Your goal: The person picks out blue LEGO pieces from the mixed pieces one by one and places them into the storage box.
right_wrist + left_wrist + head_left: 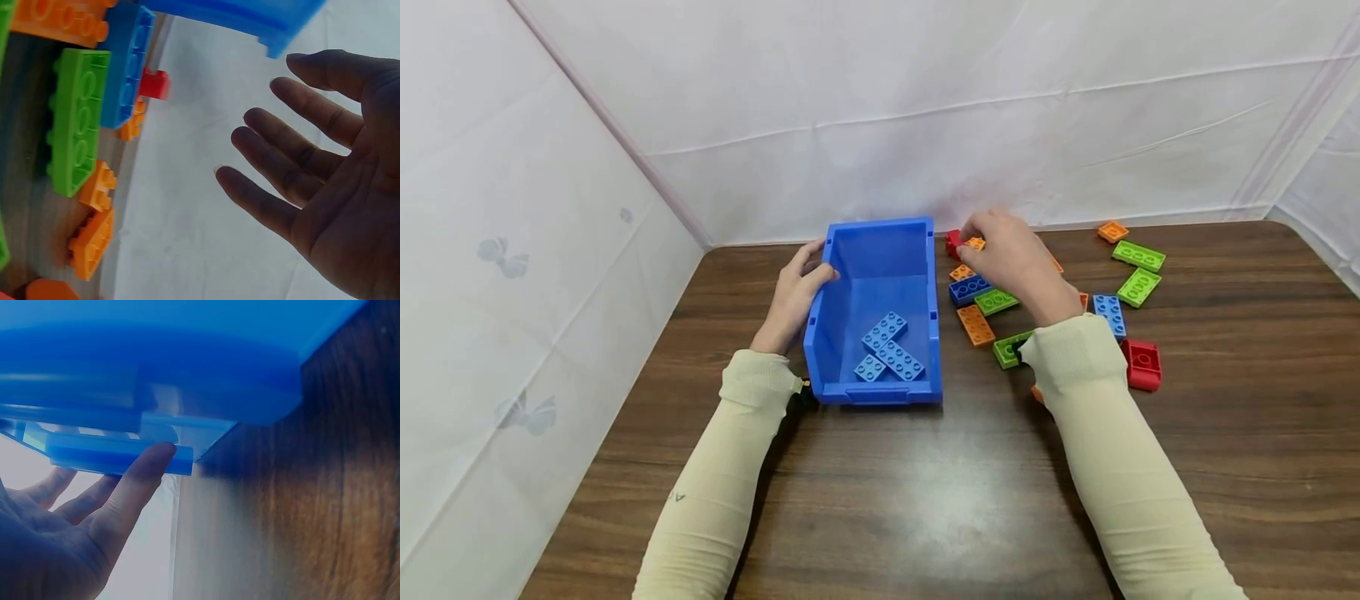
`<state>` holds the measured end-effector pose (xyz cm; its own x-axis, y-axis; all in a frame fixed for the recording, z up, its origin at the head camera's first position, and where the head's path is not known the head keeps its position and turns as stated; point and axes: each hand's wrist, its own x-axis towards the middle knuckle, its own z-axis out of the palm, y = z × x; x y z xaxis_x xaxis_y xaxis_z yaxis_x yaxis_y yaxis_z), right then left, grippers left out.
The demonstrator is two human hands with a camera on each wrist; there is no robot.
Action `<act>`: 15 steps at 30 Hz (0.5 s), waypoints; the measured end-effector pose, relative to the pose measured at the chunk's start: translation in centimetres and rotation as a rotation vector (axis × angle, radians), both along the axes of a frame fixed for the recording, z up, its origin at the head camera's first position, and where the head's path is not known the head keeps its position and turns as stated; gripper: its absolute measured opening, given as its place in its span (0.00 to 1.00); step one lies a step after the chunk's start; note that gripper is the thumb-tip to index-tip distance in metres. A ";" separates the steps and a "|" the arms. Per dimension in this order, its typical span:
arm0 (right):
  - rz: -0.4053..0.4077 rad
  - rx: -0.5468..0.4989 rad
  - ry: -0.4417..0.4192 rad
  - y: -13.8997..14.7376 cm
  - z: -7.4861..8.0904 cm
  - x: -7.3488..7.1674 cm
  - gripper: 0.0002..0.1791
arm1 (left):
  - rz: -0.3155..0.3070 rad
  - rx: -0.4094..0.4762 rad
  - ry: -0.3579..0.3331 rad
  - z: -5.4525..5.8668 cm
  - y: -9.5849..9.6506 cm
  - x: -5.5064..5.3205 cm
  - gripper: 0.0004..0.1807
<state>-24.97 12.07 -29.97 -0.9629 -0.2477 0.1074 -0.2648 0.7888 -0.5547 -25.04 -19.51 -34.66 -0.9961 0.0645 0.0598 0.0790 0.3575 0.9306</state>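
A blue plastic bin (880, 396) stands on the table, with several light blue toy bricks (900, 360) lying on its floor near the front. My left hand (793, 293) holds the bin's left side wall, the thumb over the rim and the fingers outside. In the left wrist view the thumb (140, 481) lies against the blue rim. Right of the bin, my right hand (1011, 258) hovers over loose bricks. Its fingers (281, 156) are spread with nothing between them in the right wrist view. Below it in the head view lie a dark blue brick (970, 289) and a green brick (996, 301).
An orange brick (975, 325) lies close to the bin's right wall. Further right are a light blue brick (1108, 315), a red brick (1143, 367) and green bricks (1139, 287). A white cloth (880, 108) hangs behind the wooden table (880, 500).
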 end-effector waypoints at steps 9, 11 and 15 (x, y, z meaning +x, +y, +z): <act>-0.007 0.052 -0.087 -0.2 -1.6 -0.7 0.19 | 0.000 0.013 -0.006 0.0 0.0 -0.1 0.38; -0.002 0.065 -0.095 -0.1 -1.9 -0.8 0.19 | -0.001 0.014 -0.008 0.0 0.1 -0.1 0.38; -0.007 0.071 -0.106 -0.2 -2.5 -1.0 0.20 | -0.004 0.019 -0.010 0.0 0.2 -0.1 0.37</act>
